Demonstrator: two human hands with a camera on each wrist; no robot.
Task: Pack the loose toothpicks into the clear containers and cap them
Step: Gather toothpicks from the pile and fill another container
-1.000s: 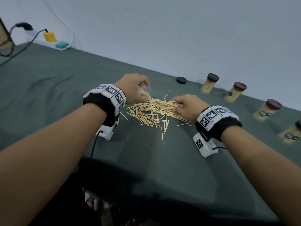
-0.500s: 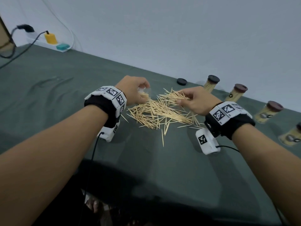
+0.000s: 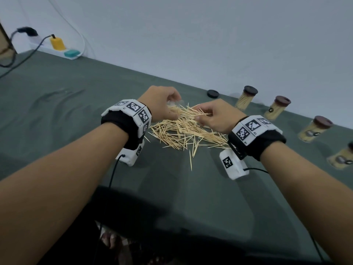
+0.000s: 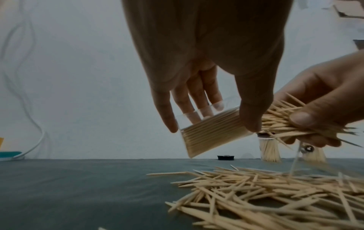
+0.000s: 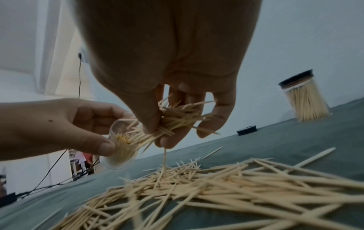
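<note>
Head view: the left hand (image 3: 159, 104) grips a clear jar (image 3: 174, 105) above the far edge of a pile (image 3: 187, 133) of loose toothpicks on the green surface (image 3: 76, 115). The right hand (image 3: 217, 116) pinches a bundle (image 3: 194, 111) of toothpicks and holds it at the jar's mouth. A loose black cap (image 3: 213, 93) lies near the wall, and four capped, filled jars stand in a row to the right, the nearest to the cap at (image 3: 245, 97). A power strip (image 3: 63, 52) sits at the far left corner.

Left wrist view: the left hand (image 4: 206, 77) has fingers and thumb curled round the jar (image 4: 212, 132), which is tilted, mouth toward the right, and partly filled with aligned toothpicks. The right hand (image 4: 319, 99) holds the bundle (image 4: 291, 121) against the mouth. The pile (image 4: 265, 194) lies below; the cap (image 4: 225, 157) sits behind.

Right wrist view: the right hand (image 5: 173, 77) pinches the bundle (image 5: 173, 121) between thumb and fingers, its tips entering the jar (image 5: 122, 144) held by the left hand (image 5: 65, 126). One toothpick (image 5: 165, 158) hangs below the fingers over the pile (image 5: 216, 186). The cap (image 5: 246, 130) and one capped jar (image 5: 305, 99) stand beyond.
</note>
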